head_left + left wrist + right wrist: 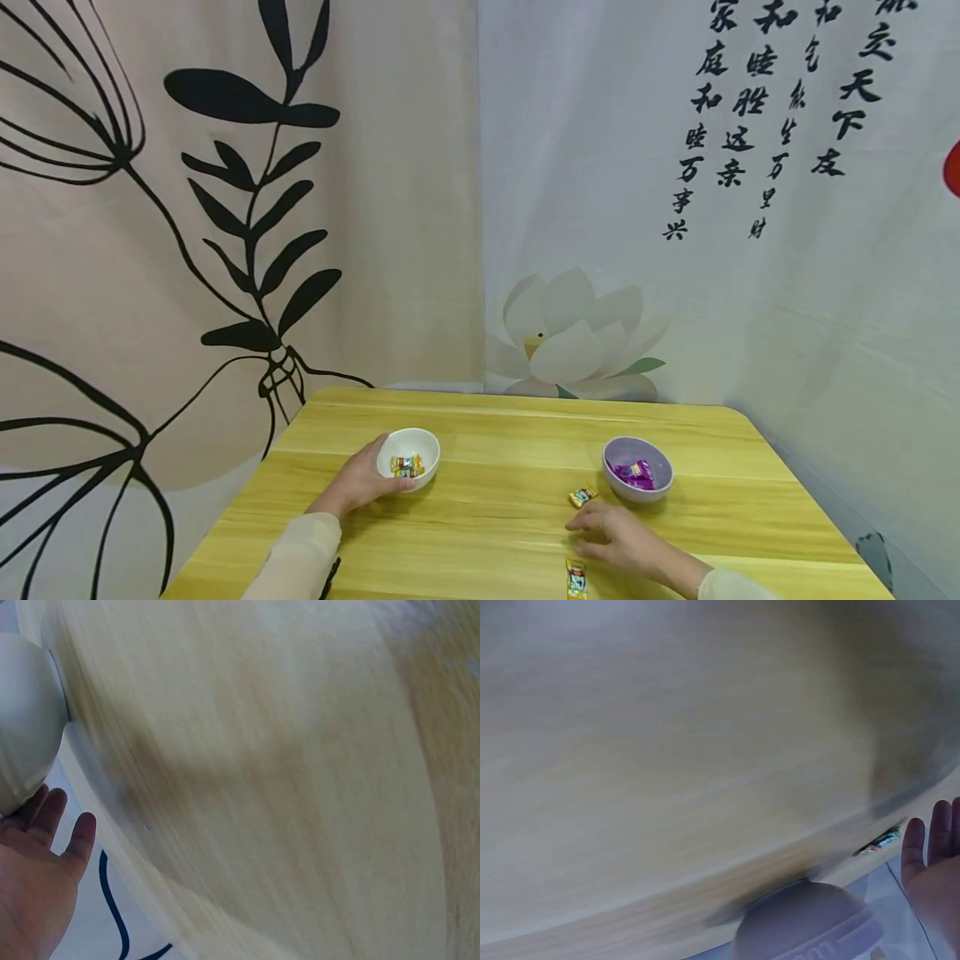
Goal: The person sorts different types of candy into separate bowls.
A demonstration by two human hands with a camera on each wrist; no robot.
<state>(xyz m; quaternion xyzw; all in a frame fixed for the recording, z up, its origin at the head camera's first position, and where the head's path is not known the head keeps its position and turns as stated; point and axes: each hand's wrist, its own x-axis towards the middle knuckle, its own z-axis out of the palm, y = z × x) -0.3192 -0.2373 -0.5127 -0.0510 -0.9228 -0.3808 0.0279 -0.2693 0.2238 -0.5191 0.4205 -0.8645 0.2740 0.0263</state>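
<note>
My left hand [365, 480] holds the white bowl [428, 443] by its left side, with the thumb along the near rim. Yellow-wrapped candies [407, 467] lie inside this bowl. In the left wrist view, fingers [49, 817] touch the bowl's outer wall [30, 712]. My right hand [617, 537] hovers over the table with nothing visible in it. Just beyond its fingertips lies a yellow-wrapped candy [582, 497], and another yellow candy [576, 578] is nearer the front edge. A purple bowl [660, 457] with purple-wrapped candies [636, 474] stands behind the right hand.
Both bowls stand on a yellow wood-grain table [495, 467], the white one left, the purple one right. Behind the table's far edge hangs a printed cloth [405, 250] with plants and writing.
</note>
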